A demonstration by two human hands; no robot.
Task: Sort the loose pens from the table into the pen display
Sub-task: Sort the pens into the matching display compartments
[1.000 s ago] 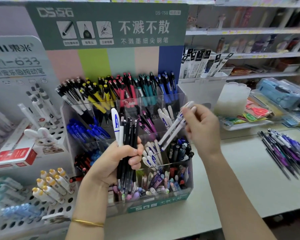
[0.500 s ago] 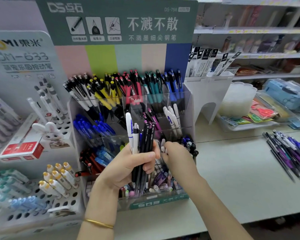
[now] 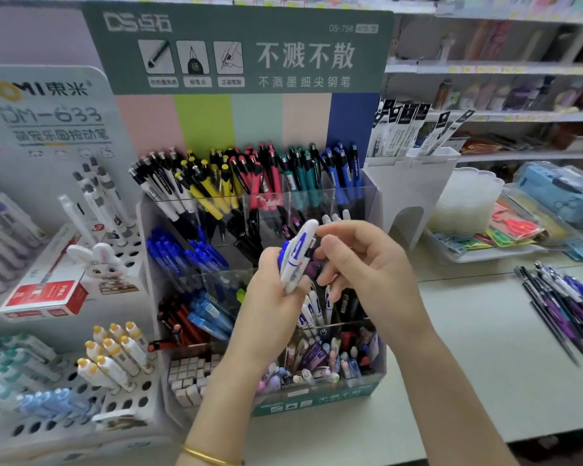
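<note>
Here the left hand (image 3: 276,297) grips a white pen with blue markings (image 3: 297,257) before the clear tiered pen display (image 3: 367,196); the right hand (image 3: 360,264) pinches its top. Loose purple pens (image 3: 566,304) lie on the pale tabletop (image 3: 468,364).

I stand at a pale grey-green table top (image 3: 485,348). Far right, long white shop shelves (image 3: 519,67) carry blurred goods; the light is soft and even.

Your left hand (image 3: 273,304) grips a white-and-blue pen (image 3: 297,255) before the pen display (image 3: 367,193); your right hand (image 3: 367,264) pinches its top. Loose pens (image 3: 562,304) lie on the table (image 3: 485,358).
</note>
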